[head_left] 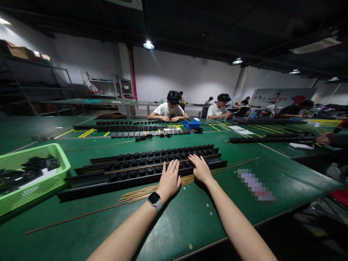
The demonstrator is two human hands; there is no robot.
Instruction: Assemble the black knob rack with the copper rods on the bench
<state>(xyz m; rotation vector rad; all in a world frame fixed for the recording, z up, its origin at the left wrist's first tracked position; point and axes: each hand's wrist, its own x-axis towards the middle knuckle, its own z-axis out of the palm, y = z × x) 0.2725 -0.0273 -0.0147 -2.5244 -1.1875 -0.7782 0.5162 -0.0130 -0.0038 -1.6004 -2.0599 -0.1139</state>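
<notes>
Long black rails studded with round black parts lie side by side on the green table. My left hand, with a smartwatch on the wrist, rests fingers spread on the nearest rail. My right hand lies flat beside it, fingertips on the same rail's black parts. A bundle of thin copper rods lies under and in front of both hands. Neither hand grips anything.
A green plastic basket with black parts stands at the left. More black rails and a blue box lie farther back. Two seated people work across the table; another person's arm rests at the right edge.
</notes>
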